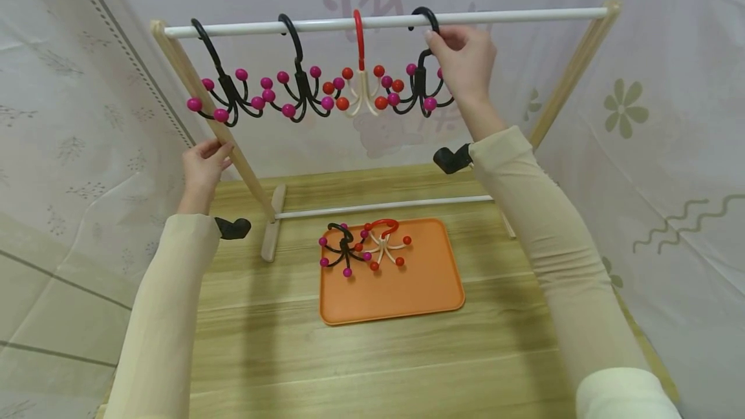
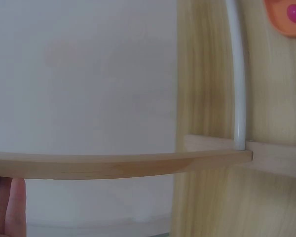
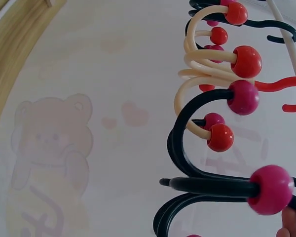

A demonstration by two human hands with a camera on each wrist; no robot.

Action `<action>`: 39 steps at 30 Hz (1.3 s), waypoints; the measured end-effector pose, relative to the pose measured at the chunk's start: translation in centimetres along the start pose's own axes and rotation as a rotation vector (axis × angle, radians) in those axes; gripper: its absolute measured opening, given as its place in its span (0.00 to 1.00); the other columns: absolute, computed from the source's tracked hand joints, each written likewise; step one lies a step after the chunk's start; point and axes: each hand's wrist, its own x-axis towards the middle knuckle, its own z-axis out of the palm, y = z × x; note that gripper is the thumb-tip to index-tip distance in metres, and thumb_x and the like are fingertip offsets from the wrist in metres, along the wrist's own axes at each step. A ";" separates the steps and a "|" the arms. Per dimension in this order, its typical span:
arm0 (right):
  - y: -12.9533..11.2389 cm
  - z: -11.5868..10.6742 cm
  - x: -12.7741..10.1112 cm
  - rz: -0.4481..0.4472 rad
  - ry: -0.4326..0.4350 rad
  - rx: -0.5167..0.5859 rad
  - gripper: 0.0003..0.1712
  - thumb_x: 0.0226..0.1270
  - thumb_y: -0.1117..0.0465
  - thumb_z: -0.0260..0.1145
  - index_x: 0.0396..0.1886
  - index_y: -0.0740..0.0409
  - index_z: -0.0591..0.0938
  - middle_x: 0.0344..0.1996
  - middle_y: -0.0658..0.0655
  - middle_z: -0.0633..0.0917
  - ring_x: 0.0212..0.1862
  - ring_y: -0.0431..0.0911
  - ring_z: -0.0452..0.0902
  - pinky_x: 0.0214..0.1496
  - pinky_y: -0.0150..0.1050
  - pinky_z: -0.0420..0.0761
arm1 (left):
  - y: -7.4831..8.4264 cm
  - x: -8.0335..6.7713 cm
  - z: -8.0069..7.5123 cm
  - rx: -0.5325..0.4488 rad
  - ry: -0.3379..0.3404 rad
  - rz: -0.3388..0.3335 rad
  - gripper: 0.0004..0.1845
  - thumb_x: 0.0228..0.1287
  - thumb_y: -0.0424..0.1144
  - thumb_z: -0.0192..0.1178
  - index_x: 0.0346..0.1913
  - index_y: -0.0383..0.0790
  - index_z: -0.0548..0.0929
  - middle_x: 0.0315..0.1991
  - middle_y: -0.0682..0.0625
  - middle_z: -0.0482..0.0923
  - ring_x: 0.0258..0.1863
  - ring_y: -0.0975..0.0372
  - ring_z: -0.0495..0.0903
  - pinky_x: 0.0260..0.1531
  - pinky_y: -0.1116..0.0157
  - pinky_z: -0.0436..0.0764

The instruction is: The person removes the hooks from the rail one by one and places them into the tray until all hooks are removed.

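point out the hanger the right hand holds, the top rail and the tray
Hanger [image 1: 420, 83]: head view, on its black stem.
Top rail [image 1: 387, 22]: head view, on a bare stretch near its middle.
Tray [image 1: 401, 290]: head view, on its bare orange floor.

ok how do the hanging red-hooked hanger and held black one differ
The red-hooked hanger has cream arms and red balls, the black hanger black arms and pink balls. The right hand pinches the black hanger, not the red-hooked one. Both hook over the rod.
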 end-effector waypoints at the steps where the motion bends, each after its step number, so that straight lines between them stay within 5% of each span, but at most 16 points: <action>1: 0.0 0.0 0.0 -0.009 0.002 -0.004 0.14 0.52 0.55 0.68 0.36 0.59 0.84 0.30 0.51 0.83 0.34 0.39 0.76 0.37 0.28 0.74 | 0.0 0.0 0.0 -0.002 0.000 -0.002 0.27 0.56 0.44 0.57 0.57 0.33 0.71 0.49 0.46 0.73 0.49 0.59 0.70 0.45 0.71 0.73; 9: -0.5 -0.7 0.3 -0.031 0.011 0.019 0.15 0.53 0.53 0.67 0.37 0.57 0.84 0.31 0.50 0.83 0.31 0.40 0.76 0.28 0.27 0.72 | 0.1 -0.1 0.0 -0.016 -0.001 -0.003 0.27 0.55 0.44 0.58 0.56 0.33 0.71 0.47 0.47 0.74 0.48 0.59 0.71 0.45 0.71 0.73; 19: -0.7 -2.5 0.5 -0.034 0.026 0.085 0.16 0.52 0.55 0.68 0.37 0.60 0.83 0.31 0.52 0.83 0.34 0.40 0.77 0.38 0.27 0.75 | 0.2 -0.2 0.1 -0.027 0.001 -0.007 0.26 0.56 0.43 0.58 0.56 0.33 0.71 0.46 0.47 0.74 0.48 0.59 0.71 0.46 0.70 0.72; 31: -3.6 -5.0 -2.0 -0.059 0.001 0.206 0.11 0.51 0.60 0.69 0.33 0.63 0.84 0.27 0.51 0.83 0.33 0.42 0.77 0.36 0.28 0.75 | 0.1 -0.1 0.0 -0.019 0.005 -0.005 0.26 0.56 0.43 0.58 0.56 0.32 0.71 0.46 0.48 0.75 0.47 0.60 0.72 0.43 0.73 0.74; 39: -0.3 -5.9 -2.5 -0.130 -0.113 0.273 0.09 0.51 0.65 0.68 0.32 0.66 0.83 0.26 0.53 0.83 0.31 0.44 0.77 0.41 0.31 0.77 | 0.0 0.1 -0.1 0.005 0.009 -0.009 0.27 0.56 0.43 0.58 0.57 0.33 0.71 0.49 0.46 0.73 0.48 0.60 0.71 0.44 0.72 0.74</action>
